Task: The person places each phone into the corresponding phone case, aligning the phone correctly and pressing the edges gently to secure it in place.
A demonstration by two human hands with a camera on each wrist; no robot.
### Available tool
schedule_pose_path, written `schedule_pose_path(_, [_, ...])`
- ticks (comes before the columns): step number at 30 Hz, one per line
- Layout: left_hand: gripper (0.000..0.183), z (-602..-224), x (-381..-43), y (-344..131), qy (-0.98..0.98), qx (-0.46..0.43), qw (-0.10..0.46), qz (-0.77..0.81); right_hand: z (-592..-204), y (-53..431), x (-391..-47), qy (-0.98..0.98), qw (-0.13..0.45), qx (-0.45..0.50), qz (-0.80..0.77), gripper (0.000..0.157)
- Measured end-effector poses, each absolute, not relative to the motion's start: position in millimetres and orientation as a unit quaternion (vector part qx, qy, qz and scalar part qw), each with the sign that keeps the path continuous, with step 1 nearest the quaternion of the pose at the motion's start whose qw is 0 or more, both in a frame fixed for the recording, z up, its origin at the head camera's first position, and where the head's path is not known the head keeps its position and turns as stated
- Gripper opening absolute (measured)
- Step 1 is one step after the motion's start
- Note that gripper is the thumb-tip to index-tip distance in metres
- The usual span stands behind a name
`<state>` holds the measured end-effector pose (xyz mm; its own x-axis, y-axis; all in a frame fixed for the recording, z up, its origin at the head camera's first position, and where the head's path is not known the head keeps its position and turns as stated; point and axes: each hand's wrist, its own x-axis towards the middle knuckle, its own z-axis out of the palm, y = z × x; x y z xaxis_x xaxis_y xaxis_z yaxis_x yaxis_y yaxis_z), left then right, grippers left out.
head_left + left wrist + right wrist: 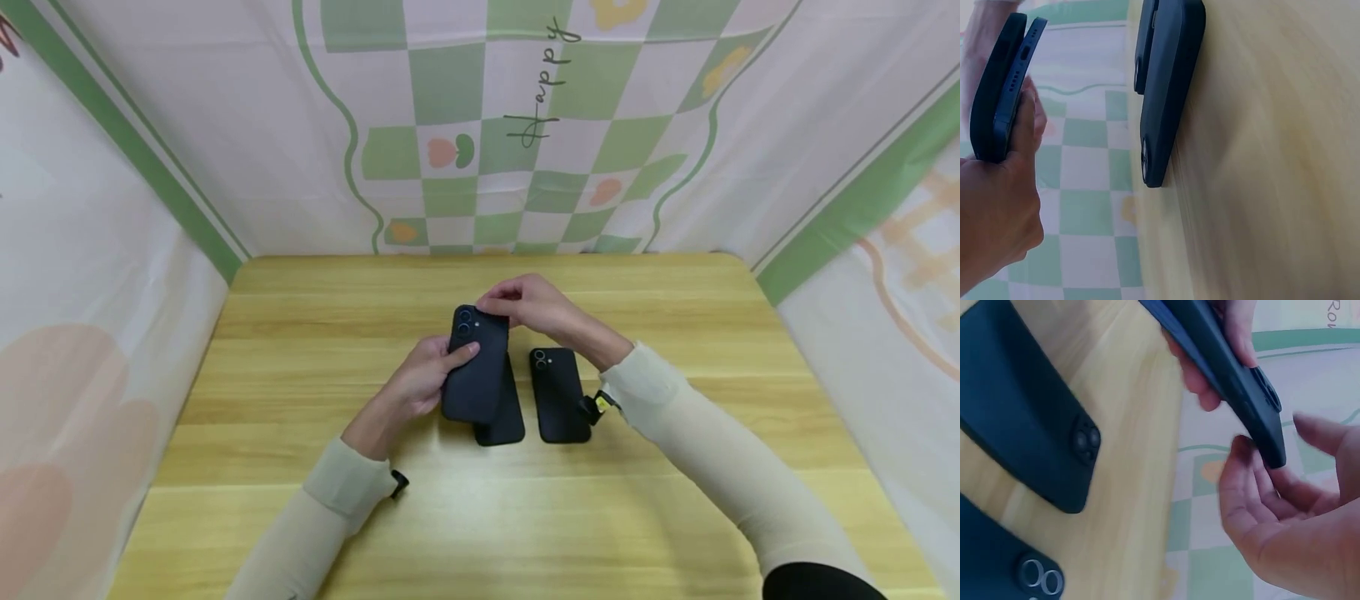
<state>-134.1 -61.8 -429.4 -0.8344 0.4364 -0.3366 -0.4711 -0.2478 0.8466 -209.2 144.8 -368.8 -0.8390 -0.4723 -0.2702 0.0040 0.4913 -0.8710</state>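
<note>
My left hand (423,375) grips a black cased phone (476,375) above the table, thumb across its back. The left wrist view shows a gap at the bottom end between the phone (1015,87) and its black case (991,94). At the camera-end corner, my right hand (532,304) has its fingers curled against the case edge; in the right wrist view its thumb stands apart from the case. Below lies a second black phone (506,417), partly hidden by the held one. To its right, under the right forearm, is a third black phone (558,400) with ringed lenses.
The wooden table (360,300) ends at a printed cloth wall (450,92) behind, with cloth on both sides. Small dark wrist cameras sit at the left cuff (348,479) and right cuff (645,387).
</note>
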Motion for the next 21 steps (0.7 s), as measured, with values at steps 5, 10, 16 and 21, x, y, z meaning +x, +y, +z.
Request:
schedule_pose_path(5, [0.037, -427.8, -132.0, -57.4, 0.559, 0.017, 0.306, 0.771, -363.0, 140.1, -212.2, 0.836, 0.257, -0.188, -0.448, 0.026])
schedule_pose_path(10, [0.036, -426.8, -130.9, -55.1, 0.571, 0.019, 0.308, 0.761, -360.2, 138.3, -212.3, 0.837, 0.257, -0.192, -0.442, 0.023])
schedule_pose_path(16, [0.034, -427.1, -130.4, -54.9, 0.573, 0.016, 0.312, 0.757, -359.9, 136.4, -212.4, 0.840, 0.256, -0.205, -0.432, 0.020])
schedule_pose_path(21, [0.033, -427.7, -129.6, -53.7, 0.579, 0.013, 0.311, 0.754, -360.4, 135.1, -211.0, 0.839, 0.262, -0.202, -0.432, 0.018])
